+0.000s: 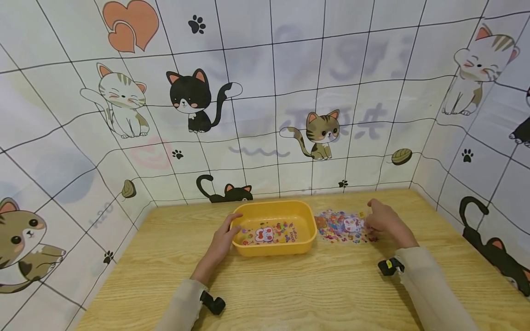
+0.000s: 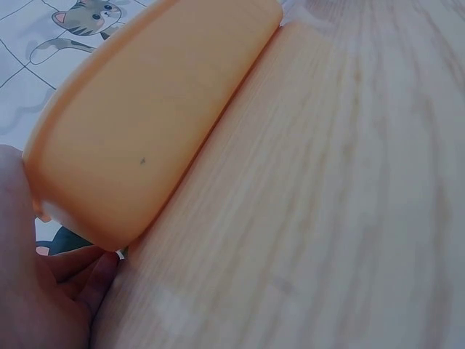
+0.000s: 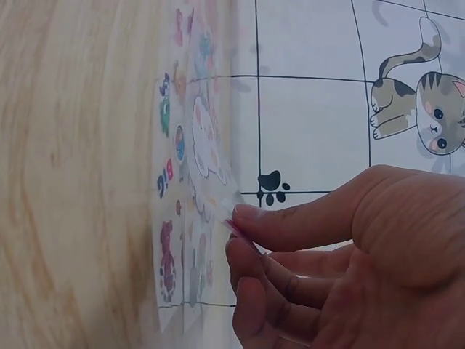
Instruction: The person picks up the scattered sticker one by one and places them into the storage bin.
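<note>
A yellow plastic basin (image 1: 273, 249) stands on the table, with a sticker sheet (image 1: 264, 235) lying in it that carries a rabbit-like face and small colourful figures. My left hand (image 1: 221, 240) holds the basin's left end, thumb at the rim and fingers low against the outer wall in the left wrist view. To the right of the basin lie clear sheets of stickers (image 1: 337, 226), overlapping each other. At their right end my right hand (image 1: 383, 219) pinches a thin sheet between thumb and forefinger. The right wrist view shows that edge lifted, the other fingers curled below.
The wooden table (image 1: 290, 285) meets a wall covering (image 1: 265, 110) printed with cats and grid lines at the back and both sides. Small black cameras (image 1: 213, 303) are strapped to both sleeved wrists.
</note>
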The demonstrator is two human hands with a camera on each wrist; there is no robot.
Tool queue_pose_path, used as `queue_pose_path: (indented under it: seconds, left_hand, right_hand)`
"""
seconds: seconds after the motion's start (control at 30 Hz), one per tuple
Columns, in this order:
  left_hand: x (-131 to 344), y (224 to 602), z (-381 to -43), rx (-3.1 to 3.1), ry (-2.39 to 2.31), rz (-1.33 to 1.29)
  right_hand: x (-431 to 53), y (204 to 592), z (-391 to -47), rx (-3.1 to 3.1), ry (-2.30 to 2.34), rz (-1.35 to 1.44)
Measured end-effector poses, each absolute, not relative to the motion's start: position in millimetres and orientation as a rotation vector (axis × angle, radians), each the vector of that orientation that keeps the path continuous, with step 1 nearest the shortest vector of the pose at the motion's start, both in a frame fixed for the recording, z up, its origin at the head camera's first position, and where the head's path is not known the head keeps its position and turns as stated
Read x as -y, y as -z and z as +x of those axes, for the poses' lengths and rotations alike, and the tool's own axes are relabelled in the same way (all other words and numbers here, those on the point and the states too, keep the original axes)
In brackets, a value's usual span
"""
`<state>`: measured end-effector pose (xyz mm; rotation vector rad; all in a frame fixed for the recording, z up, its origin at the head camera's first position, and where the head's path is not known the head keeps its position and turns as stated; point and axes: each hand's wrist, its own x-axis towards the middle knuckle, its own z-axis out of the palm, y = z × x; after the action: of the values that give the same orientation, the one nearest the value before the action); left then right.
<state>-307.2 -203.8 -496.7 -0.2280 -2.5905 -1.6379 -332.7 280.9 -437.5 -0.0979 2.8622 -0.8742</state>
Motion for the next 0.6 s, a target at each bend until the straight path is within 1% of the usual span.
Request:
queue_pose_path:
  seconds: [0.2,0.6]
  left_hand:
    - [204.1,497.2,-307.8,2.591,1.637,-0.227]
    - [203.9,497.9,-308.4,2.588,1.643,-0.242]
  right_hand:
    - [-278.6,430.7,-330.3,-2.908,0.811,-0.123]
    - [-273.6,415.9,-323.1,-2.937,0.76,-0.062]
